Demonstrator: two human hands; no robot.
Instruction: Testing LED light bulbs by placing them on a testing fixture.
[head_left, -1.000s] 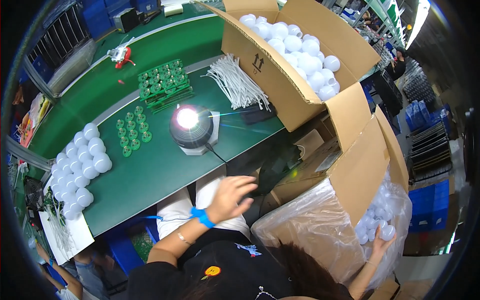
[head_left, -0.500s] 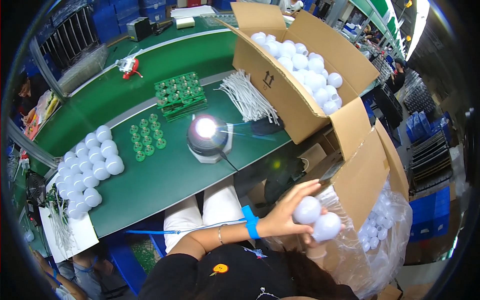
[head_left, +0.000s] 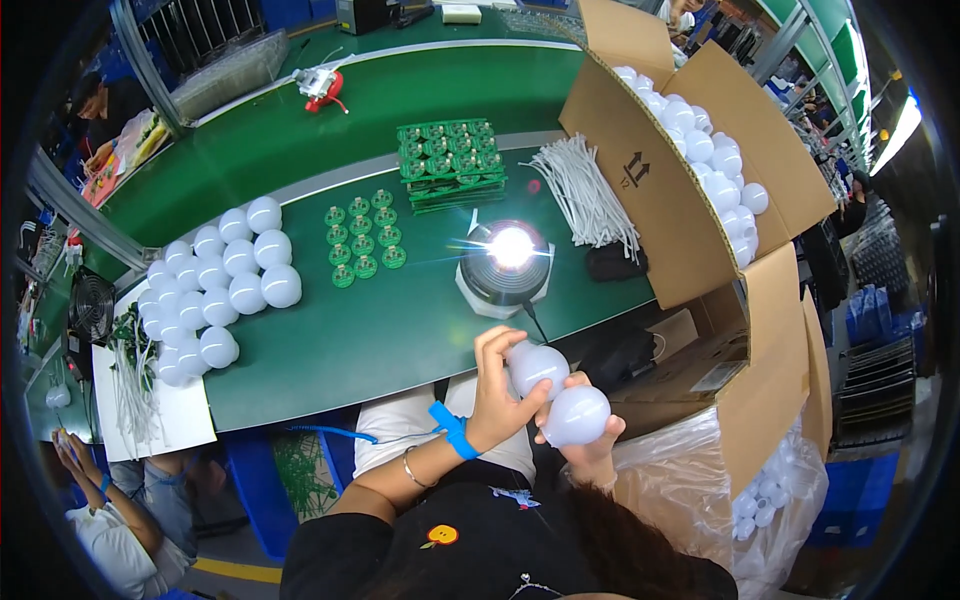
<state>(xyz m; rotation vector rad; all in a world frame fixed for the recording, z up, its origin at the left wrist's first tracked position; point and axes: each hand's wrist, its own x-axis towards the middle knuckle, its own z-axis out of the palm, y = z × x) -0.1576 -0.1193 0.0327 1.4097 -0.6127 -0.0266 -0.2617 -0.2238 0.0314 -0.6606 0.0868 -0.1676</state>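
Observation:
My left hand (head_left: 497, 392) is closed around a white frosted bulb cover (head_left: 541, 368), held in front of my lap near the table's front edge. Close against it, my right hand (head_left: 597, 450) grips a second white bulb cover (head_left: 578, 415); some of its fingers are hidden behind the cover. Beyond my hands a bright lamp on a round black base (head_left: 506, 265) stands on the green table. To the left, more white bulb covers (head_left: 225, 262) sit packed in rows. Between them and the lamp lie several small round green circuit boards (head_left: 363, 241).
Stacked green board panels (head_left: 452, 158) and a bundle of white strips (head_left: 588, 192) lie farther back. On the right stands a cardboard box (head_left: 655, 190) full of bulb covers. Below it, another open box (head_left: 765, 330) has a plastic liner (head_left: 690, 470). A co-worker sits at the lower left.
Both hands have carried the two bulb covers left, from beside the lined box to in front of my lap. The view has turned right, so the table appears shifted.

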